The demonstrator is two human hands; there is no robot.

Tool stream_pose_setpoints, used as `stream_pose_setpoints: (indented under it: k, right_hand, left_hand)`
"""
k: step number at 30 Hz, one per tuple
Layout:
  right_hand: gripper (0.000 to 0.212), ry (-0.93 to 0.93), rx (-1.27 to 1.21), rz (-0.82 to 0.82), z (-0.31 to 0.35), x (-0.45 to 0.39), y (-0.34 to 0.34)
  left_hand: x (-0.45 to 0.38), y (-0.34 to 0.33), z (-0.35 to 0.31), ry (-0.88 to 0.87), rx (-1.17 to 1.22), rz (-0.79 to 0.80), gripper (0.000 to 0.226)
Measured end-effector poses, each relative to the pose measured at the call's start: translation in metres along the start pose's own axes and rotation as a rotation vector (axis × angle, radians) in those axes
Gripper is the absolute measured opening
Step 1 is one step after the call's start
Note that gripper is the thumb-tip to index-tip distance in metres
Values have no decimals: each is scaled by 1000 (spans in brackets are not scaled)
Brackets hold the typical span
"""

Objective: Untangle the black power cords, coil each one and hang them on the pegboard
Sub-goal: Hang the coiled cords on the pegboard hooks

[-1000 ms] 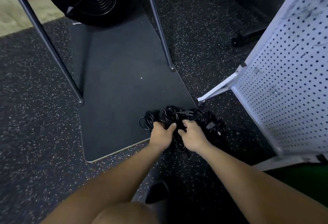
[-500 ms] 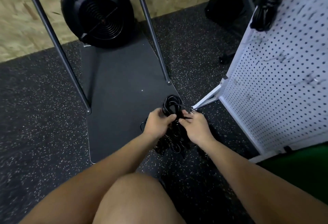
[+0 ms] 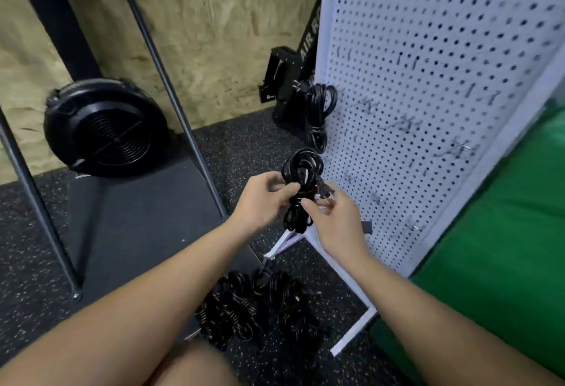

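Head view. Left hand grips a bundled black cord at its middle, fingers curled round the strands. Right hand pinches the same bundle from the other side, thumb and fingertips closed on the strands just below the plug, which sticks out toward the pegboard. The bundle is held in the air, upright, its upper loops above both hands and its lower loops hanging below them, just beside the left edge of the white pegboard.

A second coiled cord hangs at the left edge of the pegboard, above the held bundle. Metal hooks on the board face are blurred.

A pile of tangled black cords lies on the speckled rubber floor, between the forearms and next to the pegboard's white foot.

Left of frame: a black fan wheel on a dark frame. A green mat lies right of the pegboard.
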State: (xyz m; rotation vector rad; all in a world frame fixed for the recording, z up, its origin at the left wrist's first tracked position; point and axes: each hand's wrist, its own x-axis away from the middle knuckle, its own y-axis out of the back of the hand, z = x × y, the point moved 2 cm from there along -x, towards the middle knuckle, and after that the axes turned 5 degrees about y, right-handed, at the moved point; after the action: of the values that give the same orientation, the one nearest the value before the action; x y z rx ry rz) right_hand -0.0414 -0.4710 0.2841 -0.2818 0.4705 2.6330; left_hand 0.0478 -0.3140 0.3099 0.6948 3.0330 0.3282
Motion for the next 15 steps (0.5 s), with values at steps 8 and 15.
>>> stream_pose_setpoints:
  k: [8,15]
  right_hand:
    - [41,158,279,-150,27,-35,37]
    - [50,188,331,-255,42,-65,45]
  left_hand:
    - [-27,-32,-49,-68,149,33,15]
    - [-60,-43,-78,-96,154,-10,27]
